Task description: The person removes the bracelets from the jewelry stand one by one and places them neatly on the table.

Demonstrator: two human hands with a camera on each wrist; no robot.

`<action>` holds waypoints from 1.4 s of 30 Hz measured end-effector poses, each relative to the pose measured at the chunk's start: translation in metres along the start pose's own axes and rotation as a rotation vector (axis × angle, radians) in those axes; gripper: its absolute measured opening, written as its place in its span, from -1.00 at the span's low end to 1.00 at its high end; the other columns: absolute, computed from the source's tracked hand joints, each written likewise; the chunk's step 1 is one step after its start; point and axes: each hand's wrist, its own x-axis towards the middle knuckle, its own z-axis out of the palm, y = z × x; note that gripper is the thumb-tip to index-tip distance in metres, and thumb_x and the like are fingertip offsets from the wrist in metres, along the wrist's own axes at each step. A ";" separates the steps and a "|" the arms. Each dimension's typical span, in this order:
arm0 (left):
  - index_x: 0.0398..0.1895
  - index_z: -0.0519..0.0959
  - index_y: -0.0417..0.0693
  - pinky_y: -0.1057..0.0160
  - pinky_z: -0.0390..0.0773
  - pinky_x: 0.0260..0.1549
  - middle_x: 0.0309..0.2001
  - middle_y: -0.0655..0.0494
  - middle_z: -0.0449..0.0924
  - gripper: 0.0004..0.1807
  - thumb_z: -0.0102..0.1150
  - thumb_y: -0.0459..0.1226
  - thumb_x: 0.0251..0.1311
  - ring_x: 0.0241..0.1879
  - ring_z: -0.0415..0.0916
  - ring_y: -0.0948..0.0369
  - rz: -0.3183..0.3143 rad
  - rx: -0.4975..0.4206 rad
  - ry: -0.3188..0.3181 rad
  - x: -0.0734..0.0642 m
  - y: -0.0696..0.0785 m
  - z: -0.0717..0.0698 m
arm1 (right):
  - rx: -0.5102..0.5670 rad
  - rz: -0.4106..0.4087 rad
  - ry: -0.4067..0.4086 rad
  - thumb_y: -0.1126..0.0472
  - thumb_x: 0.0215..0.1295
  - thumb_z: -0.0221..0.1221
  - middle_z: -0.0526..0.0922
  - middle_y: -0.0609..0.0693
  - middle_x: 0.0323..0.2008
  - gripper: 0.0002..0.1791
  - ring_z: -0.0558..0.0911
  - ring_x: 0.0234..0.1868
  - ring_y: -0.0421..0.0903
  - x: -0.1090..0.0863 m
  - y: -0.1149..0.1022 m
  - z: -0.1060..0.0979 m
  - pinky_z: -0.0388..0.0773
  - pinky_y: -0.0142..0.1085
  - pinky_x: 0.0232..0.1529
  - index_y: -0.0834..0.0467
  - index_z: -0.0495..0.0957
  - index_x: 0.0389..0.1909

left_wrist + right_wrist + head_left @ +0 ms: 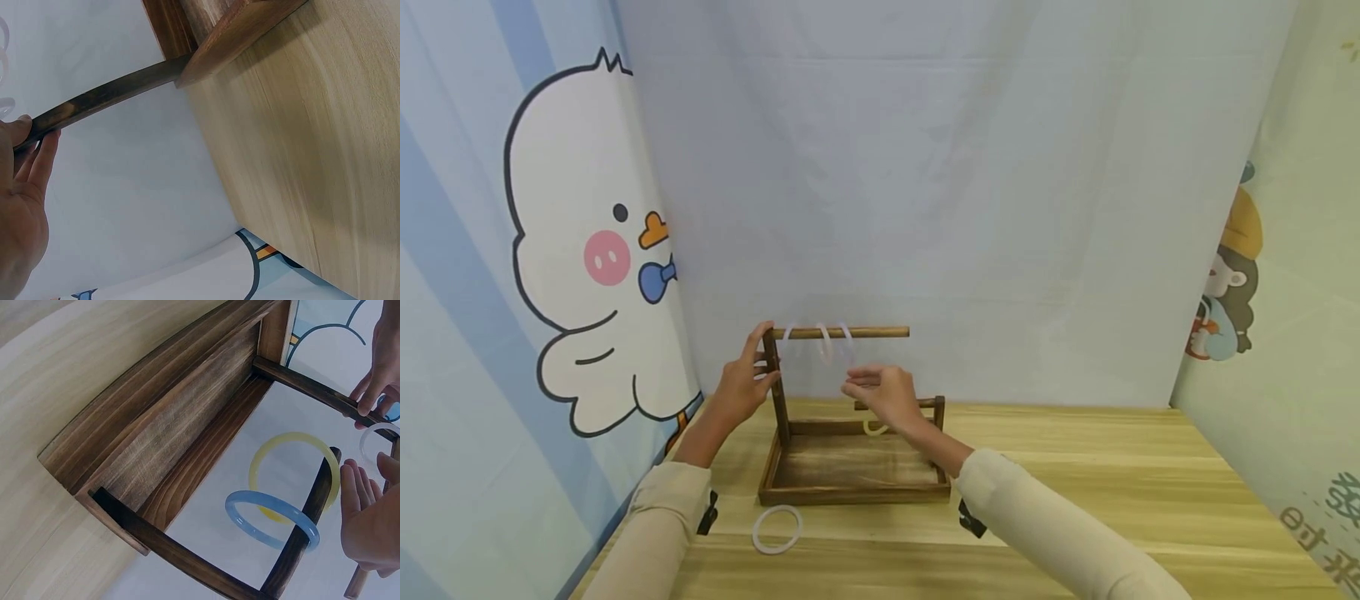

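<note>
A dark wooden rack with a tray base (857, 497) stands on the table. My left hand (745, 387) grips its tall post (100, 97) near the top, thumb on one side and fingers on the other. Three pale, translucent bangles hang on the upper bar (883, 332): a whitish one (787, 340), a pinkish one (825, 342) and a lilac one (847, 335). Just below the lilac bangle is my right hand (887, 396), fingers extended, holding nothing visible. On the lower bar (290, 565) hang a yellow bangle (259, 462) and a blue bangle (265, 500).
A pale bangle (754, 533) lies flat on the wood-grain table (1075, 492) in front of the rack. Behind the table hangs a light grey curtain (962, 192). Printed cloths flank it, with a cartoon bird (572, 167) on the left one.
</note>
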 end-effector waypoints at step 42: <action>0.63 0.02 0.12 -0.13 0.76 -0.04 0.09 -0.46 0.62 0.00 0.31 -0.59 0.27 -0.01 0.69 -0.29 -0.007 -0.013 0.003 0.001 -0.003 -0.002 | -0.048 0.040 0.092 0.26 0.32 0.43 0.78 0.22 -0.07 -0.65 0.80 -0.05 0.08 0.032 -0.004 0.002 0.79 -0.20 -0.06 0.36 0.70 0.05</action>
